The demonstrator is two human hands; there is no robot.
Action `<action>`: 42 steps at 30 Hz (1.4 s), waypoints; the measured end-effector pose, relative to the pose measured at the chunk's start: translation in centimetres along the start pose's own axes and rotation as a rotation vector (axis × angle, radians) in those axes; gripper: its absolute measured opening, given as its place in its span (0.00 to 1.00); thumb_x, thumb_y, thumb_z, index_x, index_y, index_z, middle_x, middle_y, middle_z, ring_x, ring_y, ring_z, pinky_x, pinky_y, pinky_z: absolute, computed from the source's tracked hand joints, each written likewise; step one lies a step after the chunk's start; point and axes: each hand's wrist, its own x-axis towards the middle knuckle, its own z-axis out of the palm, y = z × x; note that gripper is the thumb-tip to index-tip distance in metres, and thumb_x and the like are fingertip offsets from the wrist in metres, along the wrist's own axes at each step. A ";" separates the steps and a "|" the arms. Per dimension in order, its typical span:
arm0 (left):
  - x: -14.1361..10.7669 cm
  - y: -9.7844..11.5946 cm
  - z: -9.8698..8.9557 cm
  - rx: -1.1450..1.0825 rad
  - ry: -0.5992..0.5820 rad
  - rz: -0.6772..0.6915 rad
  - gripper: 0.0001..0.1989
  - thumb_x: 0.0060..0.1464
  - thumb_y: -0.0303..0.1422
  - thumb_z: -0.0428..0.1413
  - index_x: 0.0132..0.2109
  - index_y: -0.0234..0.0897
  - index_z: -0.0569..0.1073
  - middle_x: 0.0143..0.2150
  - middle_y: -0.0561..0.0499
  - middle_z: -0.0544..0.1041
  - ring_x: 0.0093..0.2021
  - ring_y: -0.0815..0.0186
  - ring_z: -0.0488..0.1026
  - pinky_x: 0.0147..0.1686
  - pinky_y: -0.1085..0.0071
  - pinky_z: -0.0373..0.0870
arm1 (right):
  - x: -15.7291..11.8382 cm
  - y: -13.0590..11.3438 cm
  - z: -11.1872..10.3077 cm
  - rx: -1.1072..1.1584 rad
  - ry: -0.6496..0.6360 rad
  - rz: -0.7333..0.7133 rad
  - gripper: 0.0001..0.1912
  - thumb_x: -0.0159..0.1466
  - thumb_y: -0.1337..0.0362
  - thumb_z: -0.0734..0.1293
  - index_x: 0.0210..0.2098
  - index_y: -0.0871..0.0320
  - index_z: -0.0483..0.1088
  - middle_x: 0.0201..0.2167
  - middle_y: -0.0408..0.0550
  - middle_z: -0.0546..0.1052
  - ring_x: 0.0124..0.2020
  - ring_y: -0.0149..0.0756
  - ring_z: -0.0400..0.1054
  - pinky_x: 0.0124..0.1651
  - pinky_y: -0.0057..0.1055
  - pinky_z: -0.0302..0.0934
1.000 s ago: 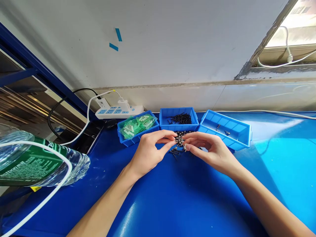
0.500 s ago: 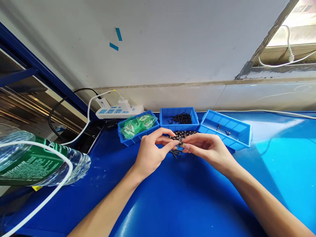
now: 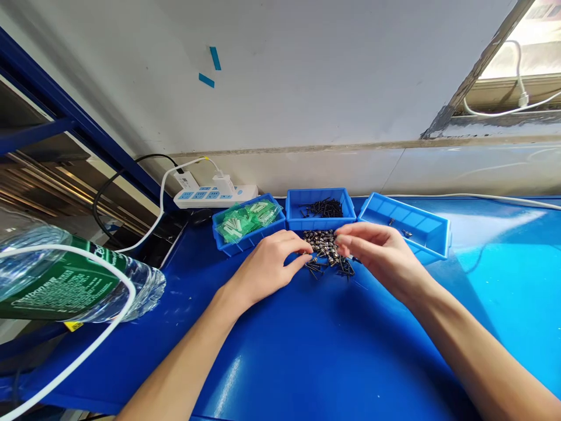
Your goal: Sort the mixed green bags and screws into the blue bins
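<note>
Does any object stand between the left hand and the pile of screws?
Nothing visible stands in the way: the fingers of the left hand are at the left edge of the pile of screws.

Shiny metal screws (image 3: 326,247); smooth, glossy tabletop (image 3: 307,345); plastic bins (image 3: 319,223).

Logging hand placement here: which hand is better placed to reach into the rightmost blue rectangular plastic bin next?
Right, most likely: the right hand overlaps that blue bin in view, while the left hand is farther off, across the pile of small dark and silvery metal fasteners.
</note>
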 end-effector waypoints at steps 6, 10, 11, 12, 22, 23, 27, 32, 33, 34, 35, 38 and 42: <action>-0.3 -1.0 0.2 0.160 -0.176 0.080 0.05 0.62 0.25 0.62 0.43 0.38 0.82 0.43 0.48 0.80 0.46 0.60 0.78 0.48 0.65 0.77 | 0.6 0.3 0.4 0.128 0.194 -0.065 0.25 0.56 0.56 0.79 0.53 0.49 0.78 0.57 0.50 0.81 0.57 0.48 0.78 0.63 0.44 0.71; -0.2 -0.7 0.3 0.177 -0.212 0.053 0.04 0.63 0.25 0.61 0.40 0.37 0.80 0.41 0.48 0.79 0.45 0.60 0.77 0.47 0.66 0.76 | -0.1 0.3 0.1 0.162 0.200 -0.016 0.22 0.55 0.55 0.79 0.49 0.50 0.79 0.54 0.51 0.83 0.50 0.45 0.81 0.58 0.43 0.74; -0.1 -0.6 0.3 0.178 -0.220 0.046 0.04 0.63 0.25 0.61 0.40 0.37 0.79 0.41 0.49 0.79 0.45 0.60 0.77 0.47 0.66 0.76 | -0.2 0.3 0.0 0.154 0.201 -0.013 0.22 0.55 0.55 0.80 0.48 0.51 0.80 0.53 0.51 0.84 0.48 0.44 0.82 0.56 0.42 0.74; -0.1 -0.5 0.2 0.178 -0.226 0.041 0.04 0.64 0.25 0.61 0.40 0.37 0.79 0.41 0.48 0.79 0.45 0.60 0.77 0.46 0.66 0.76 | -0.3 0.3 -0.1 0.141 0.199 -0.015 0.21 0.55 0.55 0.80 0.47 0.51 0.80 0.52 0.51 0.84 0.46 0.43 0.82 0.54 0.40 0.75; 0.0 0.5 -0.1 -0.068 0.012 -0.031 0.04 0.64 0.25 0.59 0.40 0.39 0.76 0.37 0.53 0.83 0.36 0.66 0.80 0.42 0.71 0.77 | -0.6 0.0 -0.5 -0.201 0.057 -0.104 0.17 0.58 0.50 0.77 0.39 0.54 0.81 0.35 0.50 0.86 0.37 0.44 0.81 0.45 0.40 0.76; 0.0 0.7 -0.1 -0.114 0.052 -0.048 0.03 0.63 0.26 0.60 0.40 0.39 0.76 0.36 0.54 0.83 0.35 0.67 0.80 0.41 0.72 0.78 | -0.7 0.0 -0.5 -0.262 0.018 -0.117 0.17 0.58 0.50 0.77 0.40 0.54 0.81 0.35 0.49 0.86 0.37 0.45 0.81 0.44 0.40 0.76; 0.0 1.3 -0.1 -0.272 0.129 -0.107 0.04 0.59 0.29 0.63 0.40 0.40 0.75 0.35 0.55 0.84 0.34 0.66 0.83 0.41 0.73 0.81 | -1.1 -0.2 -0.1 -0.364 -0.128 -0.145 0.17 0.59 0.51 0.76 0.42 0.54 0.81 0.36 0.50 0.86 0.37 0.44 0.81 0.42 0.39 0.77; -0.1 1.3 -0.1 -0.340 0.127 -0.137 0.07 0.58 0.29 0.65 0.40 0.40 0.74 0.35 0.55 0.84 0.36 0.65 0.85 0.41 0.72 0.82 | -1.2 -0.2 0.1 -0.298 -0.204 -0.092 0.18 0.58 0.49 0.77 0.39 0.57 0.83 0.39 0.52 0.86 0.39 0.46 0.82 0.43 0.39 0.78; -0.1 1.3 -0.1 -0.344 0.127 -0.136 0.07 0.57 0.29 0.65 0.40 0.40 0.73 0.34 0.56 0.84 0.36 0.66 0.85 0.41 0.73 0.82 | -1.2 -0.1 0.2 -0.285 -0.208 -0.075 0.18 0.58 0.49 0.78 0.39 0.57 0.83 0.38 0.53 0.87 0.39 0.46 0.82 0.43 0.39 0.78; -0.1 1.3 0.0 -0.350 0.127 -0.133 0.07 0.57 0.29 0.65 0.39 0.40 0.73 0.34 0.56 0.84 0.36 0.66 0.85 0.41 0.73 0.82 | -1.1 -0.1 0.2 -0.270 -0.210 -0.059 0.18 0.58 0.49 0.78 0.39 0.57 0.83 0.37 0.52 0.87 0.38 0.46 0.83 0.43 0.39 0.77; 0.0 1.3 0.0 -0.356 0.124 -0.132 0.08 0.57 0.28 0.65 0.39 0.40 0.73 0.34 0.56 0.84 0.35 0.66 0.85 0.40 0.74 0.81 | -1.1 0.0 0.2 -0.253 -0.214 -0.045 0.18 0.58 0.50 0.78 0.39 0.57 0.84 0.35 0.52 0.87 0.38 0.46 0.83 0.42 0.38 0.77; 0.0 1.5 0.1 -0.371 0.097 -0.141 0.07 0.57 0.28 0.65 0.39 0.40 0.73 0.33 0.56 0.83 0.35 0.66 0.84 0.39 0.74 0.81 | -1.1 0.0 0.3 -0.204 -0.225 -0.009 0.17 0.58 0.50 0.78 0.38 0.57 0.84 0.33 0.51 0.87 0.37 0.45 0.83 0.42 0.38 0.78; 0.0 1.5 -0.1 -0.353 0.041 -0.128 0.06 0.59 0.30 0.65 0.42 0.40 0.76 0.35 0.55 0.84 0.34 0.67 0.83 0.39 0.73 0.81 | -1.1 -0.2 0.1 -0.215 -0.221 0.012 0.16 0.57 0.50 0.78 0.37 0.56 0.84 0.32 0.50 0.86 0.36 0.46 0.83 0.42 0.39 0.78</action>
